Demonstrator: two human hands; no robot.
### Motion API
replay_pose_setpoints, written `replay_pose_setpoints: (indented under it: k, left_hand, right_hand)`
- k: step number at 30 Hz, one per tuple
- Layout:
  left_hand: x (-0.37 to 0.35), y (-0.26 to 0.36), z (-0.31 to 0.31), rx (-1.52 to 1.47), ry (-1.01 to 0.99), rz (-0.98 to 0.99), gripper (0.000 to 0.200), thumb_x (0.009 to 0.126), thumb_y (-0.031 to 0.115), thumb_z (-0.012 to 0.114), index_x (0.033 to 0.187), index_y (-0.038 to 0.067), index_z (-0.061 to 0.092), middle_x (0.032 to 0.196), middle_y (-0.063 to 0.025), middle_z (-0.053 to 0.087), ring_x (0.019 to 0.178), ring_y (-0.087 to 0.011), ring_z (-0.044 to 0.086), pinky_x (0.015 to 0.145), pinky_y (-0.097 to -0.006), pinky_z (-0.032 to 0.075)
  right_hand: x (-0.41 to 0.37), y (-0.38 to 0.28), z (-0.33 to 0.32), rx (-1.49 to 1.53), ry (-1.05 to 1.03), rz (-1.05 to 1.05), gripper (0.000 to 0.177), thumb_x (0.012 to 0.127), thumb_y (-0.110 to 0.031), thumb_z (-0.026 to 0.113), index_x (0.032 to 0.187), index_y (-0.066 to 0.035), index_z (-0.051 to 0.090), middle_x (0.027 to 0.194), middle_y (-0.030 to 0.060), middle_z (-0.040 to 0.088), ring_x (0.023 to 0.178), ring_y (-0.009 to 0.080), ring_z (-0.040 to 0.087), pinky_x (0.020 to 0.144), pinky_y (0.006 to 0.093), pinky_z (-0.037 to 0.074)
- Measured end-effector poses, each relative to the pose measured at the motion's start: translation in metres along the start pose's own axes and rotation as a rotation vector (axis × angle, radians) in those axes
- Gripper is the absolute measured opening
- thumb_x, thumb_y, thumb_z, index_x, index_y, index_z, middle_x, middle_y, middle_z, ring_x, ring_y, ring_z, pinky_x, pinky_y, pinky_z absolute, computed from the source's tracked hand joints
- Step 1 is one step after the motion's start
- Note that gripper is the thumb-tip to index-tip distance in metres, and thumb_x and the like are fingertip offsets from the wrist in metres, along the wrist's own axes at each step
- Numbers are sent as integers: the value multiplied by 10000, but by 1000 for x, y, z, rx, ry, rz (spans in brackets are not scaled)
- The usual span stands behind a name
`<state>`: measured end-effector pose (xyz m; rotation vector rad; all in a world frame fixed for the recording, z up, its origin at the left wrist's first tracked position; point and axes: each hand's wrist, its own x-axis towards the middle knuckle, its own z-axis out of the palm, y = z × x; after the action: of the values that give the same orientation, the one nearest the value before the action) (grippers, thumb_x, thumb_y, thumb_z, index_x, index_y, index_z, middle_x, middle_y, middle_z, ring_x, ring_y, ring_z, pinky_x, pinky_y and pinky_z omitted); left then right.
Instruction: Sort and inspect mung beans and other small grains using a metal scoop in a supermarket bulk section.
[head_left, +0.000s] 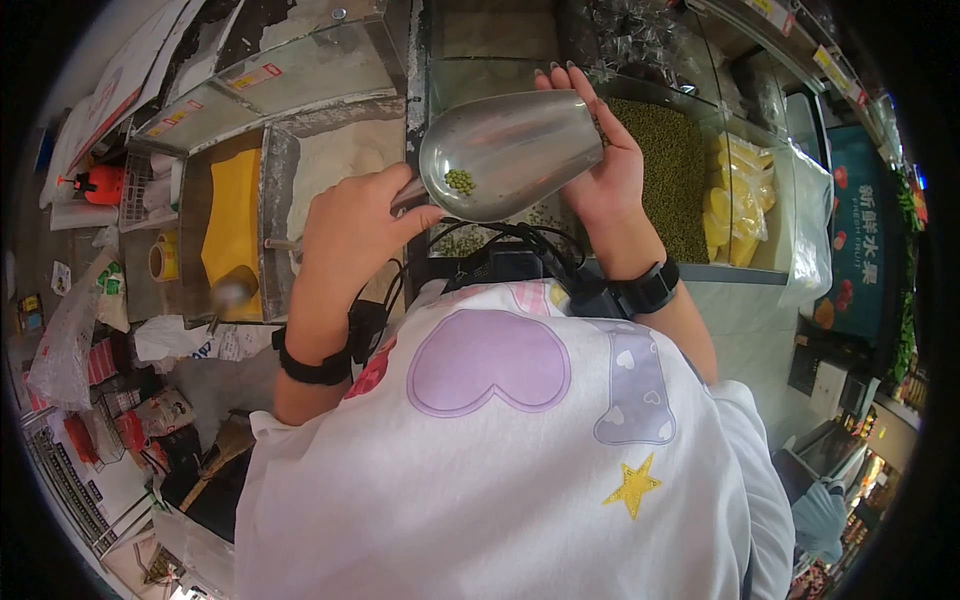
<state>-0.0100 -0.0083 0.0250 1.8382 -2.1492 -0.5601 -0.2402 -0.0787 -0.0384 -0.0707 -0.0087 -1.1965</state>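
Note:
A metal scoop (520,150) is held level over the bins, with a few green beans (459,181) lying in its rounded end. My left hand (355,215) is closed around the scoop's handle. At the scoop's open end, my right hand (612,165) has its fingers stretched out and touches or nearly touches the metal; the scoop hides part of the palm. Right of my right hand is a bin of green beans (665,180). Some loose green beans (460,243) lie in the bin beneath the scoop.
A bin of white powder (345,150) and a yellow sheet (232,220) are on the left, with another scoop (233,290) beside the sheet. Yellow packets (738,200) fill a compartment on the right. Black cables (510,232) hang near my chest. A tape roll (163,257) stands far left.

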Motion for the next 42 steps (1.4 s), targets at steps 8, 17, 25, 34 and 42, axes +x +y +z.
replay_pose_setpoints:
  k: [8, 17, 25, 34, 42]
  left_hand:
    - [0, -1, 1, 17, -9, -5, 348, 706, 418, 656, 841, 104, 588, 709, -112, 620, 690, -321, 597, 576, -399, 447]
    - [-1, -3, 4, -49, 17, 16, 356, 685, 326, 711, 835, 41, 559, 683, -164, 576, 641, -343, 566, 540, -367, 420]
    - [-3, -13, 4, -98, -20, -87, 325, 694, 369, 677, 835, 88, 596, 698, -126, 610, 670, -327, 586, 565, -387, 430]
    - [-10, -19, 5, -92, -66, -119, 314, 697, 250, 710, 844, 14, 565, 663, -177, 564, 582, -326, 533, 549, -338, 422]
    - [-10, -18, 10, -46, -62, -94, 329, 704, 351, 681, 820, 60, 580, 673, -143, 591, 639, -332, 573, 554, -378, 431]
  right_hand:
    - [-1, 7, 13, -211, 148, -107, 410, 921, -140, 339, 1306, -2, 369, 1310, 133, 432, 1282, 274, 319, 1071, 414, 263]
    - [-1, 2, 5, -87, 76, -37, 413, 937, -183, 295, 1295, 0, 387, 1321, 139, 424, 1281, 278, 323, 1068, 417, 265]
    - [0, 6, -1, -185, 929, -99, 351, 946, -194, 254, 1116, 13, 480, 1209, 155, 471, 1122, 251, 409, 1006, 405, 328]
    - [-1, 4, -1, -239, 550, -30, 393, 946, -198, 254, 1191, 41, 447, 1258, 171, 463, 1151, 280, 434, 1003, 398, 334]
    - [0, 6, 6, -252, 449, -36, 430, 942, -219, 256, 1223, 52, 435, 1273, 179, 465, 1180, 295, 428, 1031, 398, 308]
